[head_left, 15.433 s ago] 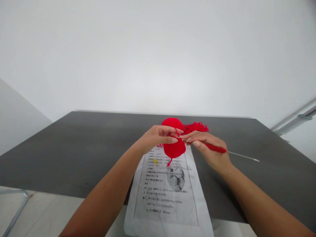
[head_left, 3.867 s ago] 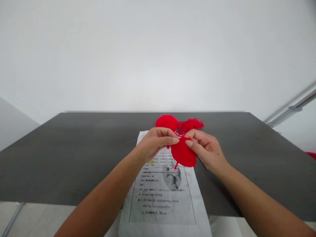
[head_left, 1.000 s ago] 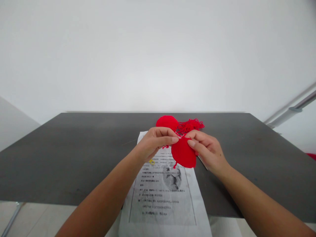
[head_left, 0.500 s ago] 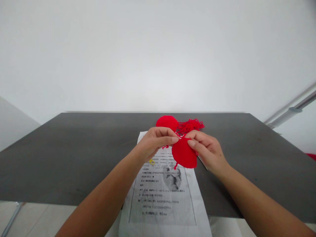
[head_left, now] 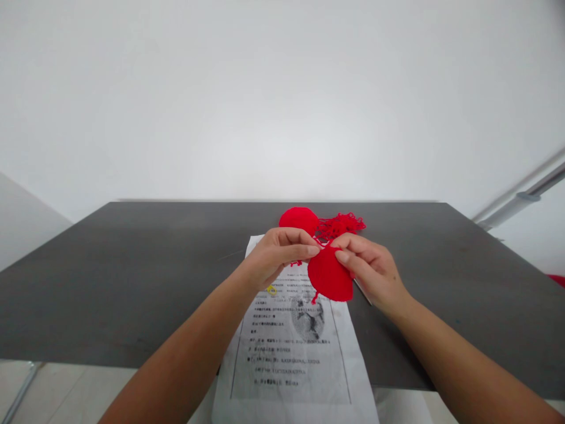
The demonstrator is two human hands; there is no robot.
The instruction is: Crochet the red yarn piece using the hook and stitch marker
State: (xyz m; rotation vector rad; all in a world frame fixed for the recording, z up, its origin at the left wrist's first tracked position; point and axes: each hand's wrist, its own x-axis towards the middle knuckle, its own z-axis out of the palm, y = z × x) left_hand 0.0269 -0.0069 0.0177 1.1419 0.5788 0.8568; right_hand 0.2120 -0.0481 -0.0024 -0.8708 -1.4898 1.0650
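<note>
Between my two hands hangs a red crocheted piece (head_left: 330,275), roughly rounded, with a short yarn tail at its lower left. My left hand (head_left: 285,250) pinches its upper left edge between thumb and fingertips. At the upper right edge, my right hand (head_left: 368,265) grips the same piece, thumb in front and fingers behind. A thin metal rod (head_left: 363,292) shows just below my right palm; whether the hand touches it I cannot tell. Behind my hands lie a red yarn ball (head_left: 298,219) and a loose tangle of red yarn (head_left: 344,225).
A printed paper sheet (head_left: 282,353) with text and a dark picture lies under my hands and hangs over the near edge of the dark table (head_left: 154,282). On it rests a small yellow item (head_left: 272,290). A white wall (head_left: 282,100) stands behind the table.
The red crocheted piece has shifted very slightly to the right. Both hands keep their grip in almost the same place.
</note>
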